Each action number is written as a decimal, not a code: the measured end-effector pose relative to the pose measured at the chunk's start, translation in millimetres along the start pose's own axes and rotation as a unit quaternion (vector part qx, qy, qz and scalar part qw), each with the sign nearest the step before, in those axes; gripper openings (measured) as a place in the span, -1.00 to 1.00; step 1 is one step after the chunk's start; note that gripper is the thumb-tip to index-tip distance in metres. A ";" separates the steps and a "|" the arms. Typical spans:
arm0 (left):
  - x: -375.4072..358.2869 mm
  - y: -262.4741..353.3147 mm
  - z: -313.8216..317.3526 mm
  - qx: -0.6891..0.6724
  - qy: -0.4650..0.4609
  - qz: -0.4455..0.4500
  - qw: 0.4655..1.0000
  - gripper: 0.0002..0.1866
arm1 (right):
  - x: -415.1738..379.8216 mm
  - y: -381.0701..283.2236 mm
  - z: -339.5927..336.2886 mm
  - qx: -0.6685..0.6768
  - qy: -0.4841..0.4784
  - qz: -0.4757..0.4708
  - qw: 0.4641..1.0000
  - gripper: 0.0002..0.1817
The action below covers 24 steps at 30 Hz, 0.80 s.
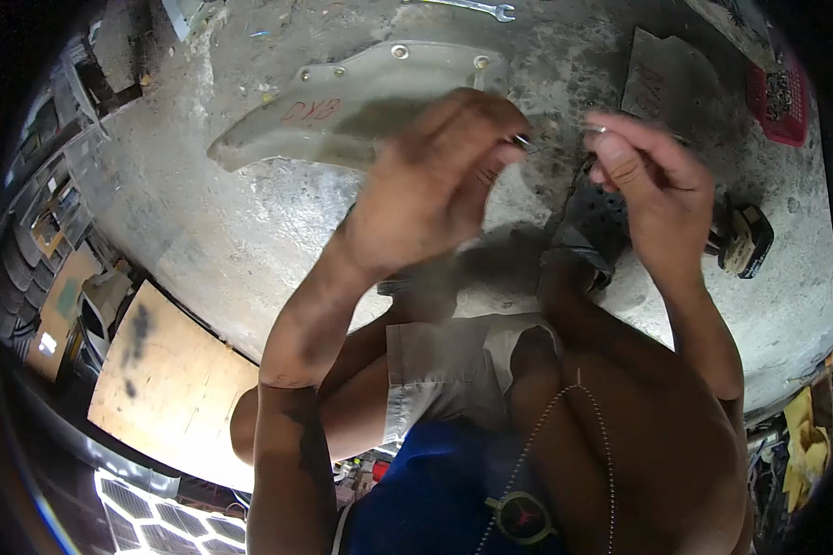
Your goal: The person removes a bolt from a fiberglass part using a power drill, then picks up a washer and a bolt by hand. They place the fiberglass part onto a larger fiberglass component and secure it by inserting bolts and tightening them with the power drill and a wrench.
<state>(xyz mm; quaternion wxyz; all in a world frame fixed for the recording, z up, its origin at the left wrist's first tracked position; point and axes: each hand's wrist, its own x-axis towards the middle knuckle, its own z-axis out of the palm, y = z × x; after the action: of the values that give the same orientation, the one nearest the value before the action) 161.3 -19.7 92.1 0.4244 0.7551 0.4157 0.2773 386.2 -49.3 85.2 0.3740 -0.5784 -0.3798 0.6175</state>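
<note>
My left hand [435, 180] is raised above the floor, its thumb and forefinger pinching a small shiny metal piece [523, 141]. To its right my right hand [652, 176] also pinches a small, bright object [600, 129], too small to name. The two hands are apart. Behind my left hand lies a curved grey-green panel [342, 111] with red letters and several round fittings along its upper edge. Another grey panel [666, 83] with red marks lies beyond my right hand.
A red basket [789, 137] of small metal parts stands at the upper right. A wrench [472, 7] lies at the top. Beside my right forearm is a black-and-yellow tool [748, 242]. A wooden board [171, 388] is at the lower left.
</note>
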 end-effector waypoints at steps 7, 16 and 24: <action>6.2 10.6 30.4 -0.134 0.052 -0.048 0.988 -0.80 | 19.5 -25.5 -6.1 0.037 -0.058 -0.055 0.996 -0.79; 14.8 18.7 41.1 -0.184 0.051 -0.116 0.975 -0.81 | 13.2 -25.4 -5.6 -0.022 -0.014 -0.105 0.994 -0.74; 22.4 13.1 40.2 -0.327 0.034 -0.103 0.939 -0.78 | 11.1 -43.6 -29.9 -0.131 -0.058 -0.143 0.979 -0.69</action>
<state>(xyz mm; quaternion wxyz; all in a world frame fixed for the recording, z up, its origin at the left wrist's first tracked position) 208.7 -20.8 85.5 0.6599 0.5176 0.3921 0.3780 416.4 -19.4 118.5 0.3565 -0.5252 -0.5575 0.5351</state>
